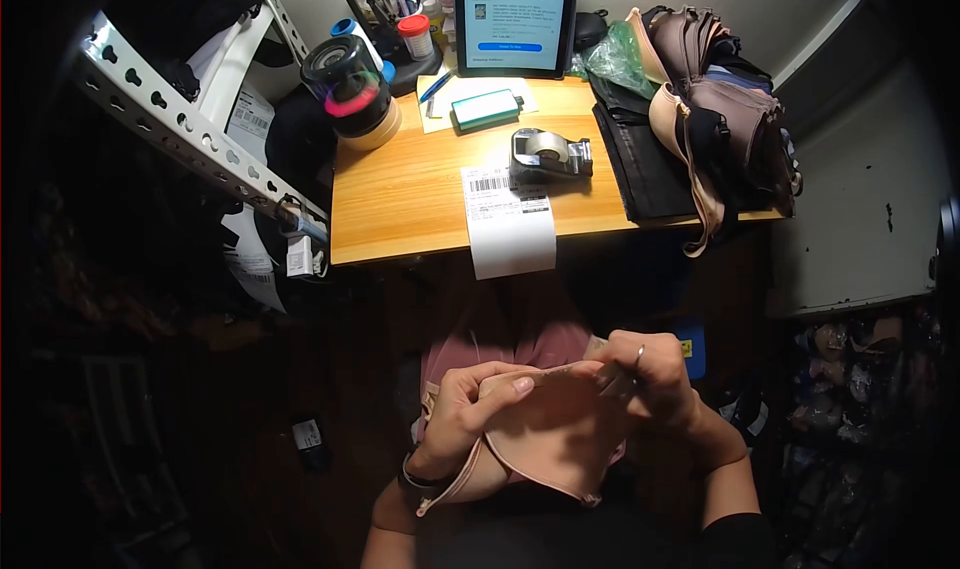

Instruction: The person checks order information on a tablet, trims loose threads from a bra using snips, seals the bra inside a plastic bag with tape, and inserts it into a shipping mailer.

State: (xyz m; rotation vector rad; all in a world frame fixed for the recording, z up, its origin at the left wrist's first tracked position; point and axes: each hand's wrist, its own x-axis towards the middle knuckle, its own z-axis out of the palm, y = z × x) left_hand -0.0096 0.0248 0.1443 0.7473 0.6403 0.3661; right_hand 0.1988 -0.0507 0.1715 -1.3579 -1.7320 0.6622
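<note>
A beige bra [555, 434] is held over my lap, its smooth inner side facing up. My left hand [468, 409] pinches its upper edge, with the thumb lying on top of the fabric. On the other side, my right hand [650, 374], which wears a ring, grips the same edge with curled fingers. Part of the bra is folded and hangs down below my left hand. The fingers under the fabric are hidden.
On the wooden table [420, 204] ahead stand a tape dispenser [550, 157], a shipping label [512, 239] overhanging the front edge, a teal-and-white box [487, 110] and a tablet [515, 19]. Bras [715, 114] are piled at right. A white metal shelf [190, 119] stands left.
</note>
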